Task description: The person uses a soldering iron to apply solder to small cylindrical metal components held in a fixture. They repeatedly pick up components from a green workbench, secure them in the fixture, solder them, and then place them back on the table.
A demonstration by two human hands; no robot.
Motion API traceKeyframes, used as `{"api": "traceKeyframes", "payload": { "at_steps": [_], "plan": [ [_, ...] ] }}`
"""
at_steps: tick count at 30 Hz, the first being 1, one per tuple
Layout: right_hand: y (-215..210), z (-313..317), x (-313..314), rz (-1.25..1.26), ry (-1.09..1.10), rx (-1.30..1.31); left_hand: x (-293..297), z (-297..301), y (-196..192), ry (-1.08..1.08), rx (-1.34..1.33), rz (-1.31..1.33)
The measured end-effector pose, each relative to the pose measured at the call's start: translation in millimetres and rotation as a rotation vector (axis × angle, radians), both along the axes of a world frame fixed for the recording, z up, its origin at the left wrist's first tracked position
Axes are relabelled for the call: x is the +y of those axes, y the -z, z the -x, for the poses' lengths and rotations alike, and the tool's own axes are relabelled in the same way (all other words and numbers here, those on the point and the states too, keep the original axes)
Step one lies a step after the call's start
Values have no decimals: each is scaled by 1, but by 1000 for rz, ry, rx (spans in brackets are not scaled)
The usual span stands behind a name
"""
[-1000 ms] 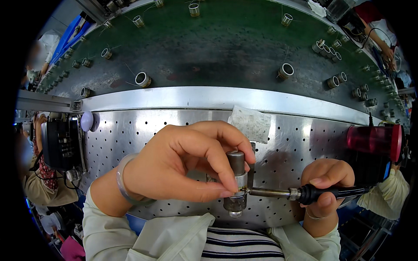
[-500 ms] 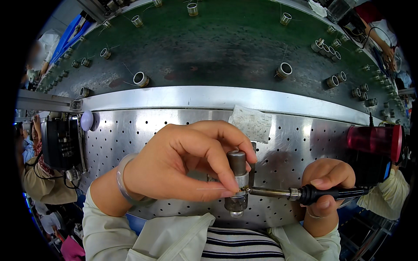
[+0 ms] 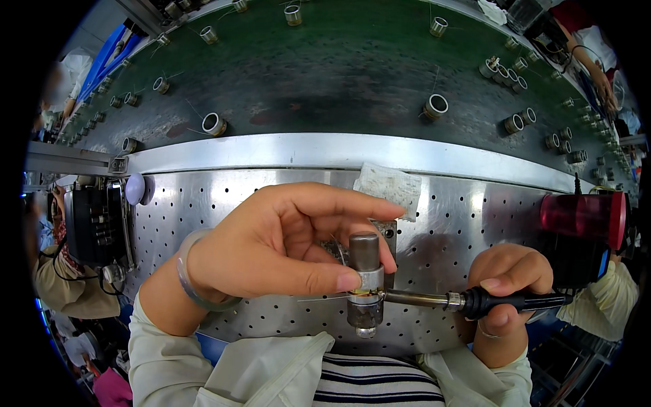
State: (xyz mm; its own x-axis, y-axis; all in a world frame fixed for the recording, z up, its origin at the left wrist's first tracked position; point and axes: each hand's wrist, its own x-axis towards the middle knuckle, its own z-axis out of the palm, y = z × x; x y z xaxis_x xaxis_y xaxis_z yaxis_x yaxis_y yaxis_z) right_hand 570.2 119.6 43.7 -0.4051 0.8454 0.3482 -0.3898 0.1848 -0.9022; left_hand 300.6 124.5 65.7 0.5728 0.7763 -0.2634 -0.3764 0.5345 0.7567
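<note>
A dark metal post [image 3: 365, 252] with a silver ring [image 3: 371, 278] around it stands low in the middle, in front of a small metal block [image 3: 388, 235]. My left hand [image 3: 261, 254] holds the ring between its thumb at the front and a finger curled behind; the index finger reaches out above the post. Thin wire [image 3: 319, 300] sticks out leftward below the thumb. Wrapped around the black handle of a soldering iron [image 3: 498, 303] is my right hand [image 3: 512, 275]. The iron's tip meets the ring's right side, just below its silver band; exact contact is too small to tell.
A perforated metal worktop [image 3: 224, 203] carries a whitish cloth pad [image 3: 390, 190]. Beyond a metal rail [image 3: 305, 150], several metal rings with wires lie on a green belt [image 3: 325, 74]. A pink container [image 3: 583, 220] stands right, a black device [image 3: 95, 227] left. Other people work at both sides.
My left index finger has straightened and lifted off, and the thumb now lies on the ring's front. The ring and iron tip shifted slightly left. Rings on the belt moved slightly left.
</note>
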Motion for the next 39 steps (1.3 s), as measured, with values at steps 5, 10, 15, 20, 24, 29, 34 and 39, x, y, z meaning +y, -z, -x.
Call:
{"api": "traceKeyframes", "payload": {
  "at_steps": [5,10,15,20,24,29,34,39],
  "plan": [
    [1,-1,1,-30,12,18,-2,-2,-1,2,23,-5],
    [1,-2,-1,85,118,119,5,-1,4,68,-19,78],
    [-2,0,-1,106,155,127,8,0,7,31,-56,44],
    [-7,1,-5,165,125,119,6,1,12,102,-85,71],
    [-5,0,-3,143,101,82,4,-1,11,81,-47,99],
    [-5,-1,-3,162,136,67,4,-3,10,70,-74,106],
    [-6,-3,-2,168,109,102,4,-3,12,90,-121,96],
    [-4,-6,-1,142,61,111,4,-3,13,103,-129,91]
  ]
}}
